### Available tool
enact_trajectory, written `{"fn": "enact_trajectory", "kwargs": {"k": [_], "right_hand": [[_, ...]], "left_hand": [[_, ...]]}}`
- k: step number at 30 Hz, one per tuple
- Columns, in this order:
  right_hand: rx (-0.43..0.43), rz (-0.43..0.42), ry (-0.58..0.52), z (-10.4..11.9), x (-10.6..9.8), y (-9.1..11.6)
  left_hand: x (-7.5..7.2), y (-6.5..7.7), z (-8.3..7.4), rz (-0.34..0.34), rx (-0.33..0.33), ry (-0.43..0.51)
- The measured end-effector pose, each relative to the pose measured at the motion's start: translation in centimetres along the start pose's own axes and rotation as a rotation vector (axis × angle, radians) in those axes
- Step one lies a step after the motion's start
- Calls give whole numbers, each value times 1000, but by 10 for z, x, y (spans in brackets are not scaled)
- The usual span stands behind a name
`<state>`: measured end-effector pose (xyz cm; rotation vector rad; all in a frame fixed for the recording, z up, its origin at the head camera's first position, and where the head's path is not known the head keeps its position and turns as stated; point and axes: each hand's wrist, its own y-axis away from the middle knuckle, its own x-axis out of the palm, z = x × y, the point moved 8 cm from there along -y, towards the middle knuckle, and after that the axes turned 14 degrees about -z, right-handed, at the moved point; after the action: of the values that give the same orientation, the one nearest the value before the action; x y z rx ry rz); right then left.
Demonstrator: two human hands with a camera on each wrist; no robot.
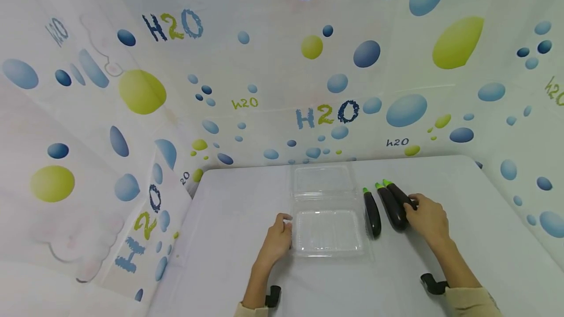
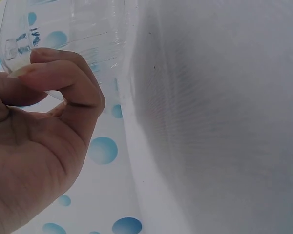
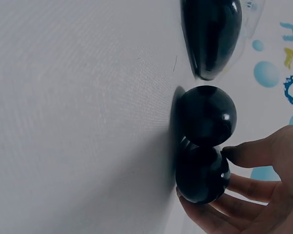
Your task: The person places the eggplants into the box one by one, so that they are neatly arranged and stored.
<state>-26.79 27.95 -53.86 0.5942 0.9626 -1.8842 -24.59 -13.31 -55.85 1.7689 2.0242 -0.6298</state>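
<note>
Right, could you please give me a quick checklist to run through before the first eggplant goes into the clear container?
1. Clamshell container lid open: ok, it lies folded back.
2. Container tray free of contents: ok.
3. Left hand steadying the container: ok, its fingers pinch the left rim.
4. Right hand holding the rightmost eggplant: ok, its fingers curl around it.
5. Middle eggplant apart from the gripped one: not ok, they touch.
6. Left eggplant clear of the container: cannot tell, it lies right at the rim.
</note>
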Motion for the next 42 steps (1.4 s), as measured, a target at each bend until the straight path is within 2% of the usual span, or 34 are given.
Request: {"fn": "enact_trajectory", "kwargs": {"k": [8,17,29,42], "right_hand": [[-6,-27,-11,-1,-1,-1],[-20,-79,-30,5,-9,-4],[-75,-182,-100,29,-24,-7],[-139,-226,-135,62,-39,-6]], "left_hand": [[-1,1,-2,-6,18,28],[-3,1,-4,-21,31,8],[-3,1,-3,-22,41,9],[-3,0,-3,-28,46,0]]}}
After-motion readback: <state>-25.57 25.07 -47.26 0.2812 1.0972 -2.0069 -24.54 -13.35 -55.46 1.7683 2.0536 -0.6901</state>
